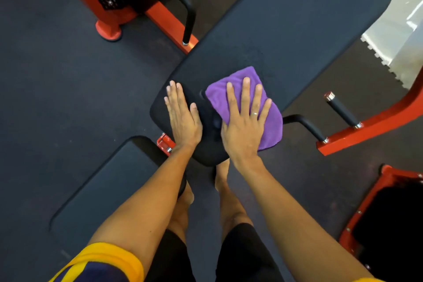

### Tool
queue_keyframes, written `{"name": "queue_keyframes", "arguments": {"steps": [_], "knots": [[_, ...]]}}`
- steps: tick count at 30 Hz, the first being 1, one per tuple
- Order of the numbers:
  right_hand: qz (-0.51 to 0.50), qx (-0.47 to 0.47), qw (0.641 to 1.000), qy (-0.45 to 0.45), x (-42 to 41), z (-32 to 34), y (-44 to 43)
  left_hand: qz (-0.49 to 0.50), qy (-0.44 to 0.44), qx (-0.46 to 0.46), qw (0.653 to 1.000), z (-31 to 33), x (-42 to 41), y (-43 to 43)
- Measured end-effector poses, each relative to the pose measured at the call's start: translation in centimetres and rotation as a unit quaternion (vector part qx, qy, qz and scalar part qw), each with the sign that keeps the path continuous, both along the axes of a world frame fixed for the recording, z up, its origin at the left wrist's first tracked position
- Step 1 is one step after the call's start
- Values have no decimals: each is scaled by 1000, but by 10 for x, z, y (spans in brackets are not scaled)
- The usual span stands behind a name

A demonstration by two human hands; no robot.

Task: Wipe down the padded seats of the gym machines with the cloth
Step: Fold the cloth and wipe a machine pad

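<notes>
A purple cloth [272, 121] lies folded across the near end of a long black back pad [286, 30] and the small black seat pad [206, 142] below it. My right hand [245, 121] presses flat on the cloth with straight, spread fingers. My left hand [183, 117] rests flat on the left part of the seat pad, fingers straight and together, beside the cloth without touching it.
Red machine frames with black grip handles stand at upper left [187, 9] and right [341, 110]. Another black pad [109, 183] lies low at left. A red frame [366, 208] sits at lower right. My bare legs stand on dark rubber flooring below the seat.
</notes>
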State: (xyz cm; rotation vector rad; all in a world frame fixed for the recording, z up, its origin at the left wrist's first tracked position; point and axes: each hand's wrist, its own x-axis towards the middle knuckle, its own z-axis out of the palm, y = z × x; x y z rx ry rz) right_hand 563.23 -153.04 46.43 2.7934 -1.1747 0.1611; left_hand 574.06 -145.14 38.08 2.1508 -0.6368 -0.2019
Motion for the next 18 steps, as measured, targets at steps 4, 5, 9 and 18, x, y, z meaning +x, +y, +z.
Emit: {"name": "queue_keyframes", "arguments": {"steps": [4,5,9,18], "knots": [[33,34,999,-6,-18,-23,32,-59,-17,-29,998,11,-5,-10],[34,41,999,-10,-33,-29,36,-64,-20,-23,997,11,-5,-11],[-11,51,997,-52,-59,-26,28,-63,-41,20,997,14,-3,-15],[-247,109,907,-323,-11,9,-32,-110,-145,6,983,50,-11,-86]]}}
